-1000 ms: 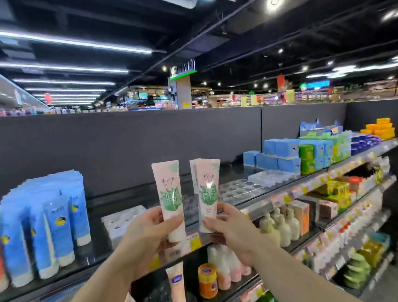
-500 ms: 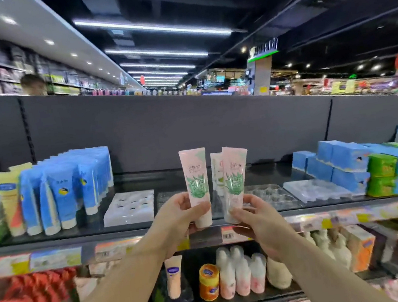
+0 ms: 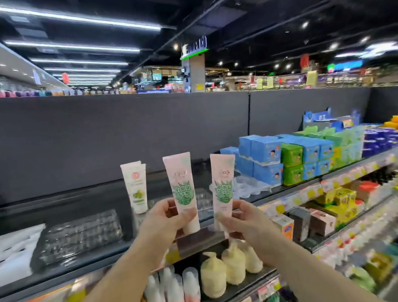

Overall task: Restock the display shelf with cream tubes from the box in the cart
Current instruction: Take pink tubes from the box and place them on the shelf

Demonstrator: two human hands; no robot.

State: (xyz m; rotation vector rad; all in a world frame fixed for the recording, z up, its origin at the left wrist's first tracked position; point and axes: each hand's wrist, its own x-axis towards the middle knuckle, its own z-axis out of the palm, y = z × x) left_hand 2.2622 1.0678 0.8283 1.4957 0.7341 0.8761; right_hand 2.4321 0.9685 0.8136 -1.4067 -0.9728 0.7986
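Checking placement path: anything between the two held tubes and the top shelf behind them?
Nothing visible. Left hand and right hand each hold a pink tube before the shelf; a white tube stands left of them.

Nothing reads clearly. The two pink cream tubes (image 3: pixel 180 185) (image 3: pixel 223 190) carry green characters too blurred to make out, the white tube (image 3: pixel 136 186) shows only a round red emblem, and the lit sign (image 3: pixel 194 47) on the far pillar is illegible.
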